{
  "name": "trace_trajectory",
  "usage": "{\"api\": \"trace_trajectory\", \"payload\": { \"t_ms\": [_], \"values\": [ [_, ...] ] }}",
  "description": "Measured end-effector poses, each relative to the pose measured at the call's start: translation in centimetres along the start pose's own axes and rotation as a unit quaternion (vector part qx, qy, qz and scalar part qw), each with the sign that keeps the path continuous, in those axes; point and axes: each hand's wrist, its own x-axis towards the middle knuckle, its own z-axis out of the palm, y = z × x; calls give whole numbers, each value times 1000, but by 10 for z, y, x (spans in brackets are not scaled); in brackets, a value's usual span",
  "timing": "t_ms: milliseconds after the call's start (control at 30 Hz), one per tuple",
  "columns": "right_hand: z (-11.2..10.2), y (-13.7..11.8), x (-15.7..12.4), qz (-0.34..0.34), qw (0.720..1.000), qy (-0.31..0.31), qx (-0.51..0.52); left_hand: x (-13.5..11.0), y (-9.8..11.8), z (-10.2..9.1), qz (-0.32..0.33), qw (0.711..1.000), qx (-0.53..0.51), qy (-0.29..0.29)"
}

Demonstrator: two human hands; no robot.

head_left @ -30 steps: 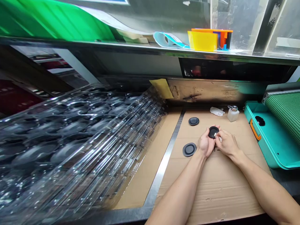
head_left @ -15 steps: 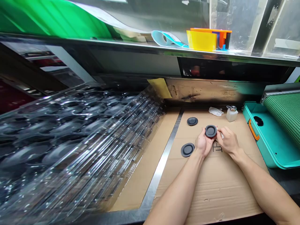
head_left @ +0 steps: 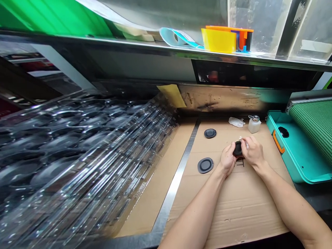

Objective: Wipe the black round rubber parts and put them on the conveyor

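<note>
Here, our left hand [head_left: 227,159] and right hand [head_left: 254,152] are clamped together on a black rubber disc [head_left: 237,149], above the cardboard sheet [head_left: 233,207].

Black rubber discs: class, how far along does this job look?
Seemingly done: one disc in the teal tray. In hand: a disc between left hand and right hand, something white at the fingertips. Left: two discs on the cardboard, apparently more in the clear plastic trays.

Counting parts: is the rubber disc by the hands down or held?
Held: left hand and right hand grip the black rubber disc above the cardboard.
</note>
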Motion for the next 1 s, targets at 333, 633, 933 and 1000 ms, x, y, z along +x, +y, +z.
{"api": "trace_trajectory", "payload": {
  "t_ms": [333, 633, 933, 1000],
  "values": [
    [4, 9, 2, 40, 998, -31, 22, 3, 8, -7, -25, 999, 37, 31],
    [3, 19, 9, 44, 990, 20, 129, 5, 34, -13, -136, 988, -24, 72],
    [1, 8, 6, -10, 983, -63, 170, 4, 30, -11, -157, 985, 58, 46],
    [1, 6, 5, -44, 985, -71, 153, 4, 27, -11, -152, 984, 85, 42]
  ]
}}
